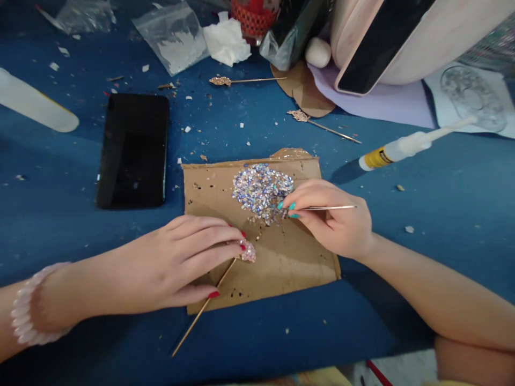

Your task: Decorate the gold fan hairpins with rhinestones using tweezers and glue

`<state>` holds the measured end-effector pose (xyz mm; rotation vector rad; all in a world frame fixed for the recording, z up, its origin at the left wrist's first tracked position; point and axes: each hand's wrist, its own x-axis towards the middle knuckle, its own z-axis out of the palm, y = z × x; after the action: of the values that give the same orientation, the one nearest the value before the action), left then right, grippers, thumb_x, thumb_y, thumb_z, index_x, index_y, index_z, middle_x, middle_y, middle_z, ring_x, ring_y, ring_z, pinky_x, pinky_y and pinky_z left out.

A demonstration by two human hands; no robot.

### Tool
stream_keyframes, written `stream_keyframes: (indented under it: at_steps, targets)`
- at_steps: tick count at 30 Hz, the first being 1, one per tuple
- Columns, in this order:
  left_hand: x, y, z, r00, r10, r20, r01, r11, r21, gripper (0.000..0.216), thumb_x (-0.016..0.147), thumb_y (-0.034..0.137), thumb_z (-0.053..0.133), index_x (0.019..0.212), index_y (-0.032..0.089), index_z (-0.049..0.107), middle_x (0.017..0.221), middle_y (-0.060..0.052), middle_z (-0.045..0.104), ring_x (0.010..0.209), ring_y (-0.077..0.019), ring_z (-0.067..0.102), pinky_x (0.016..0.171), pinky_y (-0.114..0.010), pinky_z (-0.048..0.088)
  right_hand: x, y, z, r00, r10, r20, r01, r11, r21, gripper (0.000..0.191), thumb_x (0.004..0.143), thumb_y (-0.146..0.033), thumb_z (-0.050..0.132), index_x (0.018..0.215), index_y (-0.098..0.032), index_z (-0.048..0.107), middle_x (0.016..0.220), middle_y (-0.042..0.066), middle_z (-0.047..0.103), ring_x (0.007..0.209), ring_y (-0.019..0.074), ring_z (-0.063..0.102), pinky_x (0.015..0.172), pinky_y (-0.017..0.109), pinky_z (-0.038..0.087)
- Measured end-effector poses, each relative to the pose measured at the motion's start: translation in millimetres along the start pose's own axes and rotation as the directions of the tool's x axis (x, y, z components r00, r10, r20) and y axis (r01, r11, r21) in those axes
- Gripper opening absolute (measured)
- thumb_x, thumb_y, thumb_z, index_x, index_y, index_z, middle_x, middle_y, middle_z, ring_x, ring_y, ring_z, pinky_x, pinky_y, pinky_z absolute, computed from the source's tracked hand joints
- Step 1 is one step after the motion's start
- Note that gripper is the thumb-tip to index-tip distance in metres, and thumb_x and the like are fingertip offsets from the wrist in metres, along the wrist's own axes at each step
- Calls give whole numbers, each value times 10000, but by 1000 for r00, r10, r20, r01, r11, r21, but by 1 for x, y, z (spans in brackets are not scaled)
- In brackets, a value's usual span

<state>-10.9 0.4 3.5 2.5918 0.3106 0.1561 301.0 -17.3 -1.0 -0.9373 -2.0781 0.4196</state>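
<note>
My left hand (197, 257) rests on a piece of cardboard (289, 268), its fingertips pressing on the pink rhinestone-covered head of a hair stick (248, 251). The thumb touches the gold stem, which slants down past the cardboard's edge. Pinched in my right hand (333, 214) is a thin metal tool (322, 208); whether it is tweezers or a pick I cannot tell. Its front end points into a pile of loose rhinestones (257, 185), blue, clear and pinkish, on the cardboard. Fingers partly hide the tool's tip.
Two more hair sticks (221, 81) (300, 115) lie beyond the cardboard. A black phone (134, 150) is at left, a glue bottle (396, 150) at right. At the back are a plastic bag of white bits (179, 48), crumpled tissue (227, 42) and a red basket (253, 19).
</note>
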Motion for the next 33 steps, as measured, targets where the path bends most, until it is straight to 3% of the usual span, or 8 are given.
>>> stream_keyframes:
  at_steps: [13,23,33]
  targets:
    - [3,-1,-2,999,32,-20,-31,999,30,464,1045,224,493,1503,165,448,1488,-94,553,1372,-280,484,1165,-448,419,0,3,2,997,-69,13,69,997,29,99,926,-97,676,947,-191,653,858,67,789,808,197,758,770,355,642]
    - [3,-3,-1,996,64,-55,-60,997,57,434,1068,296,478,1479,153,478,1451,-107,581,1356,-259,490,1164,-383,380,2,-2,-1,997,32,64,-28,997,-69,85,946,-126,667,930,-204,695,842,37,794,827,182,767,767,323,628]
    - [4,-3,-1,996,69,-62,-66,996,56,432,1071,301,462,1473,144,484,1459,-100,574,1351,-262,484,1161,-380,362,-1,1,1,1000,27,-8,-28,999,-38,133,929,-86,639,941,-211,679,817,37,771,816,184,759,714,321,644]
